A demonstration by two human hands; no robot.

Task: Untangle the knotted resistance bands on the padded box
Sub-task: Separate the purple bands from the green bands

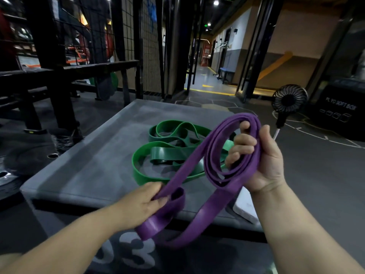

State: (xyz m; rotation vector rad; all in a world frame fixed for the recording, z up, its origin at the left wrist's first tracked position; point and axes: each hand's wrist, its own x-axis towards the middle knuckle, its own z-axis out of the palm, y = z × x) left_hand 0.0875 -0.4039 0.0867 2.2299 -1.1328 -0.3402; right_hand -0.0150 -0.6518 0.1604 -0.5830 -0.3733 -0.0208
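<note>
1. Two bands were in view, one purple and one green, along with two bare hands.
2. One purple flat rubber resistance band point(189, 165) was held up over the near right part of the grey padded box point(88, 159). Its long straight stretch ran on a diagonal from the upper right down to the lower left.
3. The right hand point(264, 163) had its grip closed round at least two gathered oval turns of the purple band. Its fingers were curled through the coil and its thumb rose behind it.
4. The left hand point(140, 206) had a narrow grip and pinched the band's lower end, where the strip folded back into a small rounded loop.
5. A further purple loop hung below both hands, sagging past the box's near edge in front of its dark side.
6. One green flat rubber resistance band point(166, 153) lay on the box top in loose overlapping curves. The heap stretched from the middle towards the far right.
7. The purple strip crossed in front of the green one; whether they touched could not be told.
8. Both bands looked smooth and slightly glossy, while the box top looked matt, scuffed and soft-edged.
9. One small black round fan point(289, 99) stood on the floor to the right, near one black lettered soft box point(339, 113).
</note>
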